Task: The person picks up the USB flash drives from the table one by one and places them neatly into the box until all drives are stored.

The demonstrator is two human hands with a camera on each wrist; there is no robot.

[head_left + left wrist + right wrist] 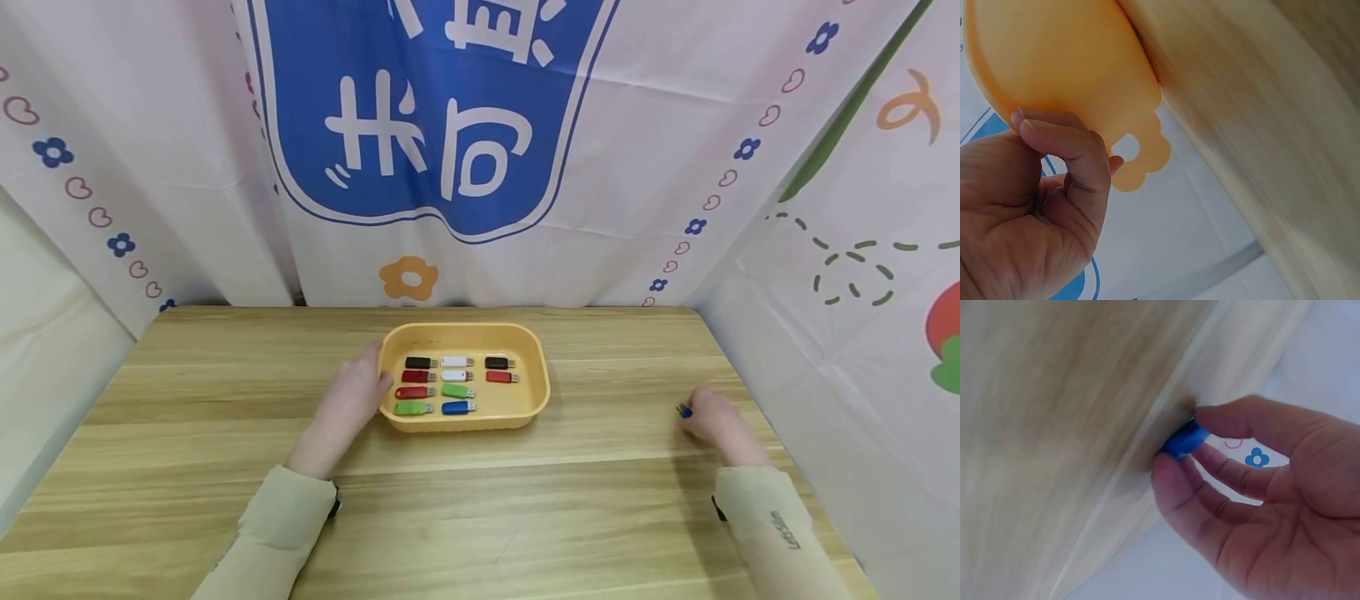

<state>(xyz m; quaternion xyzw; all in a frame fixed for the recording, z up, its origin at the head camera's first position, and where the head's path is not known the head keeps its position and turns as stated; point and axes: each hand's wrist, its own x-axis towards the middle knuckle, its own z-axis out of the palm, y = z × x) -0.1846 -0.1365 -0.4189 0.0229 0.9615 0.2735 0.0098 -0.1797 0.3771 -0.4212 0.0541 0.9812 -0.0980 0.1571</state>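
My left hand (351,398) grips the left end of a yellow plastic tray (468,423), its fingers curled at the rim, as the left wrist view also shows. In the tray lie several USB flash drives in loose columns: black, white, red, green and one blue drive (455,407). The right column holds a black drive (497,362) above a red drive (498,377). Far to the right, my right hand (712,417) pinches another blue USB flash drive (1185,439) between thumb and fingertips, close over the table.
The wood-grain table (525,517) runs back to a printed white curtain (645,167) with a blue panel. White cloth walls stand along both sides, the right one (847,400) close beside my right hand.
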